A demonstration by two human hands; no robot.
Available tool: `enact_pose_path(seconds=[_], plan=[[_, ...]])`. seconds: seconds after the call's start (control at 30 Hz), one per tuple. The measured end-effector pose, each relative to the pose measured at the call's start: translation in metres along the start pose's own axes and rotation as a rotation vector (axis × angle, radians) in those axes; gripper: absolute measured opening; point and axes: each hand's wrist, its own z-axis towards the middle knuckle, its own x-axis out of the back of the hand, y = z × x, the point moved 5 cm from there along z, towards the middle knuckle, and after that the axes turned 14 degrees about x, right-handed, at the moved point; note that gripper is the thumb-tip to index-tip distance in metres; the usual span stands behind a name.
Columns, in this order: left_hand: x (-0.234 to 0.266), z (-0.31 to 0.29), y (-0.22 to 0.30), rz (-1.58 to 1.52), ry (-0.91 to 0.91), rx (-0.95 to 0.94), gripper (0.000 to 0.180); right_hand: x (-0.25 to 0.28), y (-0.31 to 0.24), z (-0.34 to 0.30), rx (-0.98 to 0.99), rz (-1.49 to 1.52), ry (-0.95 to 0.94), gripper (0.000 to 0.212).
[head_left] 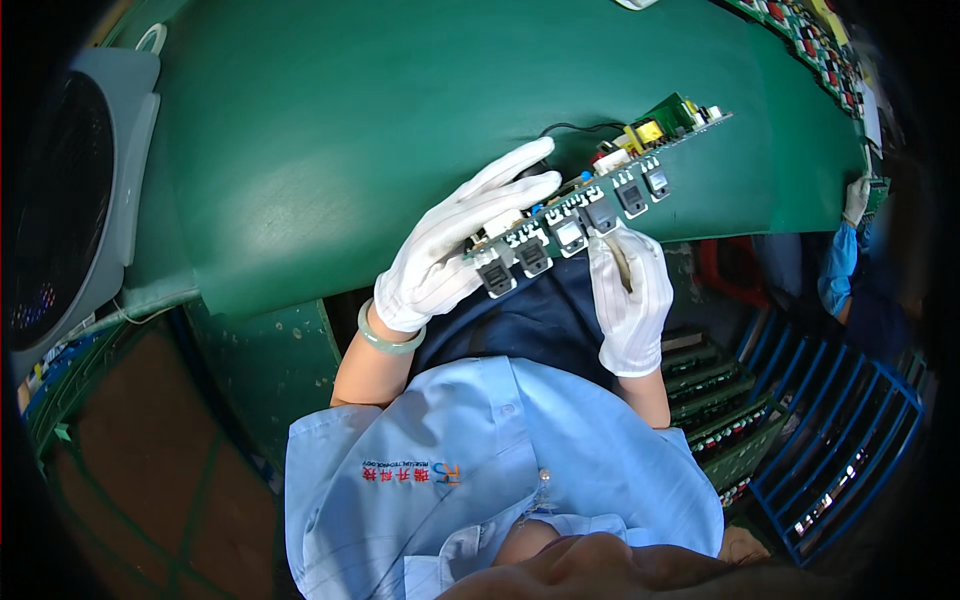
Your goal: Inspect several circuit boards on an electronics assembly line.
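Observation:
A green circuit board (645, 165) is held tilted over the near edge of the table. A row of black flat components with metal tabs (533, 257) runs along its near side, while yellow, white and blue parts and a black wire stand on its far side. My left hand (450, 240), in a white glove, grips the board's left part, its long fingers stretched over the far side; its thumb is mostly hidden. My gloved right hand (632, 305) is closed at the board's near edge, fingertips pinching by one black component (600, 216). What lies behind these fingertips is hidden.
A green mat (350, 110) covers the table. A grey device with a round dark face (75, 190) stands at left. More populated boards (815, 45) lie at far right. Right of me are racked boards (715, 395) and a blue rack (830, 420). Another person's gloved hand (857, 200) shows at right.

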Motion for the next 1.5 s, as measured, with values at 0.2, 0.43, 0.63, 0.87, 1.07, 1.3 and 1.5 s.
enact_pose_path(seconds=[0.2, 0.43, 0.63, 0.87, 1.07, 1.3, 1.5], plan=[[-0.002, 0.0, -0.002, -0.029, -0.015, -0.059, 0.047, -0.016, -0.03, -0.001, 0.108, 0.074, -0.086, 0.019], [-0.001, -0.001, 0.001, 0.044, -0.032, -0.088, 0.047, -0.024, -0.039, -0.005, 0.103, 0.065, -0.14, 0.019], [-0.002, -0.001, -0.001, 0.028, -0.06, -0.079, 0.052, -0.023, -0.041, -0.01, 0.088, 0.061, -0.164, 0.018], [-0.003, 0.001, -0.003, 0.053, -0.036, -0.049, 0.054, -0.027, -0.048, -0.008, 0.109, 0.052, -0.174, 0.016], [-0.001, 0.001, -0.006, 0.008, -0.043, -0.1, 0.052, -0.042, -0.061, -0.023, 0.274, 0.224, -0.415, 0.029], [-0.003, -0.001, -0.004, 0.014, 0.036, 0.002, 0.06, -0.021, -0.05, 0.002, 0.552, 0.105, -0.327, 0.029], [-0.003, -0.006, -0.006, -0.047, 0.096, 0.096, 0.055, -0.008, 0.01, 0.011, 0.391, 0.105, -0.36, 0.008]])
